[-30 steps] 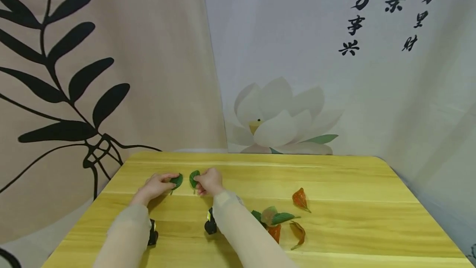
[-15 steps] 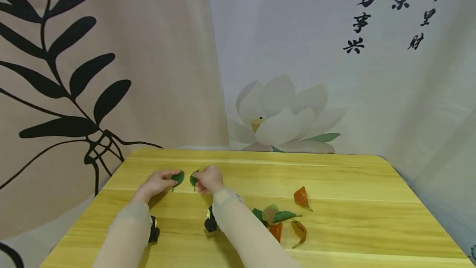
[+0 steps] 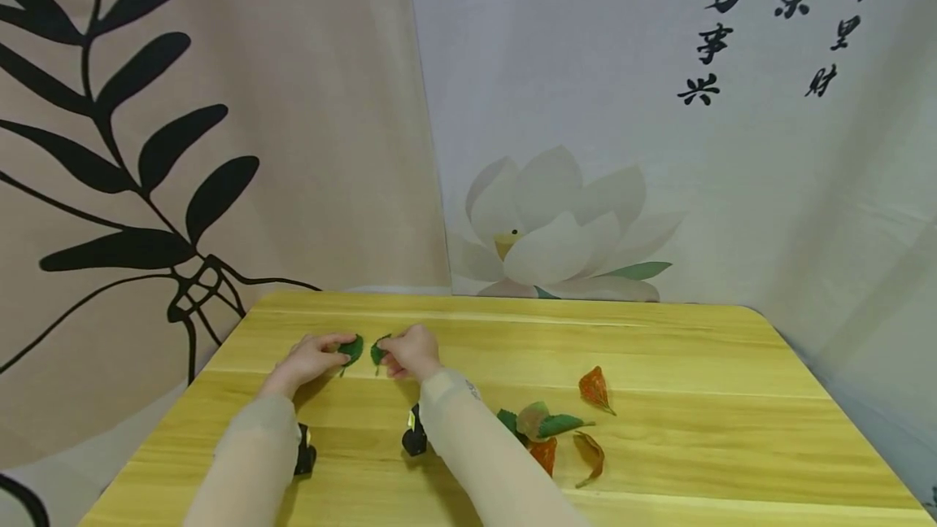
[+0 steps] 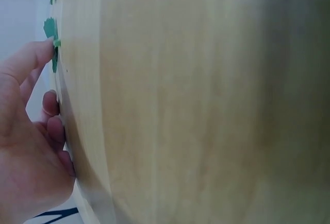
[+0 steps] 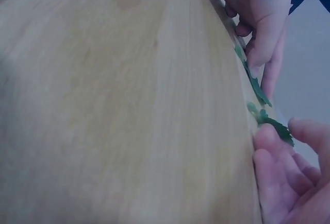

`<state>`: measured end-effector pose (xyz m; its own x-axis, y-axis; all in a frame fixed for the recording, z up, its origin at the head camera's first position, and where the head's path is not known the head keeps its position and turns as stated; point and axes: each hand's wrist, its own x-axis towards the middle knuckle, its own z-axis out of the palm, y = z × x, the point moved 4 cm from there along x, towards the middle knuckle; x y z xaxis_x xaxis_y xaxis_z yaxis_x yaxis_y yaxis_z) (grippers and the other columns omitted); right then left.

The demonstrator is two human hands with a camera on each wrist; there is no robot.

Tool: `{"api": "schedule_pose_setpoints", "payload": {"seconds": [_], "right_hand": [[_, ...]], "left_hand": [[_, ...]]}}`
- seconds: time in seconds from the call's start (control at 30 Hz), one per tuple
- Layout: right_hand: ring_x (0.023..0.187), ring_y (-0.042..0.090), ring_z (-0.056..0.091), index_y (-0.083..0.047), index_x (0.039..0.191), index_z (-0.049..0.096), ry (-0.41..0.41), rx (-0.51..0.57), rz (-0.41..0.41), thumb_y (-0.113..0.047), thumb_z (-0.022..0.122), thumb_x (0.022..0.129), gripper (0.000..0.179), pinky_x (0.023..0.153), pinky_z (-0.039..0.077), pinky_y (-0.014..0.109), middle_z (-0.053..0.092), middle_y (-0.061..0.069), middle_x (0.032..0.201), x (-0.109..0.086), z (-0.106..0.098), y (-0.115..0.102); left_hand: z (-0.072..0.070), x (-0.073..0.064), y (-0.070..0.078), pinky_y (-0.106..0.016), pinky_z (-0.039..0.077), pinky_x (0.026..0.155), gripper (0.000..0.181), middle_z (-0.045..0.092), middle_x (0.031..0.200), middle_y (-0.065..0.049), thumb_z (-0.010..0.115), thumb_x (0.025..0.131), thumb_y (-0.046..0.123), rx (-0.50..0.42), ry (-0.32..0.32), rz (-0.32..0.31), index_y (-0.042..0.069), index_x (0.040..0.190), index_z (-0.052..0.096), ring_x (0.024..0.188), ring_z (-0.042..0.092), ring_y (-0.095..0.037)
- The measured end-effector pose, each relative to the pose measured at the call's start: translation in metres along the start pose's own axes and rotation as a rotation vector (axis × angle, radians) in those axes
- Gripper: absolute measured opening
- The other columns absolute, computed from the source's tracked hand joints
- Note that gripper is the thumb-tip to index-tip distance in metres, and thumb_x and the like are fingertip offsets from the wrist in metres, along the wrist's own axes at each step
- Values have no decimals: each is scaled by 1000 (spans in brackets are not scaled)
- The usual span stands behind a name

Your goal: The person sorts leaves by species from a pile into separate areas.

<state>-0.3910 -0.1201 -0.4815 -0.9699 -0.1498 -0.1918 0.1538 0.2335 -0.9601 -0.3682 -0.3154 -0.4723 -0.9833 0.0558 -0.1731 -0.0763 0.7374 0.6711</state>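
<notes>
Two green leaves lie side by side near the table's far left, a narrow gap between them. At the left green leaf (image 3: 351, 350), my left hand (image 3: 311, 360) has its index finger along the upper edge and its thumb on the lower side, holding it close to the tabletop. My right hand (image 3: 413, 352) pinches the other green leaf (image 5: 278, 130) between thumb and index finger; its fingers cover part of that leaf. Both leaves show short stems pointing toward me. In the right wrist view, the left thumb (image 5: 254, 69) presses on its leaf.
Several loose leaves are grouped beside my right forearm: a green leaf (image 3: 560, 425), a brownish-green one (image 3: 530, 421), an orange one (image 3: 543, 454) and a curled brown one (image 3: 590, 459). Another orange leaf (image 3: 596, 389) lies farther back. A printed curtain (image 3: 351, 104) hangs behind the wooden table (image 3: 732, 429).
The leaf in my right hand has tilted and shifted slightly left, narrowing the gap to the other leaf. My left hand stays on its leaf. The head view has shifted slightly.
</notes>
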Motion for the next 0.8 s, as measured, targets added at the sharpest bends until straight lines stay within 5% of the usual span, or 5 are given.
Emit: {"api": "schedule_pose_setpoints", "payload": {"seconds": [0.17, 0.37, 0.63, 0.8], "right_hand": [[41, 15, 57, -1, 82, 71, -20, -5, 8, -20, 74, 86, 19, 40, 51, 28, 68, 10, 63, -1, 0, -1], [43, 14, 56, -2, 90, 65, -65, 54, 58, -22, 71, 89, 21, 41, 50, 26, 71, 15, 75, -8, -6, -3], [49, 17, 57, -4, 99, 61, -101, 116, 84, -22, 65, 93, 19, 56, 57, 34, 70, 20, 90, -20, -22, -13], [57, 20, 59, -5, 103, 65, -168, 107, 24, -26, 65, 93, 23, 60, 56, 36, 68, 17, 91, -24, -37, -28]], "left_hand": [[1, 2, -3, -77, 14, 93, 47, 38, 132, -31, 63, 94, 28, -13, -10, -8, 15, 139, 55, 121, 32, -52], [4, 3, -2, -65, 27, 103, 47, 29, 143, -35, 59, 97, 21, -152, -67, 27, 6, 141, 51, 129, 31, -52], [-3, -1, -10, -64, 24, 106, 52, 26, 152, -27, 52, 101, 26, -255, -115, 25, 4, 147, 41, 136, 24, -50], [-14, -9, -11, -54, 39, 97, 52, 32, 149, -26, 46, 104, 32, -299, -87, 19, 5, 148, 40, 122, 44, -41]]}}
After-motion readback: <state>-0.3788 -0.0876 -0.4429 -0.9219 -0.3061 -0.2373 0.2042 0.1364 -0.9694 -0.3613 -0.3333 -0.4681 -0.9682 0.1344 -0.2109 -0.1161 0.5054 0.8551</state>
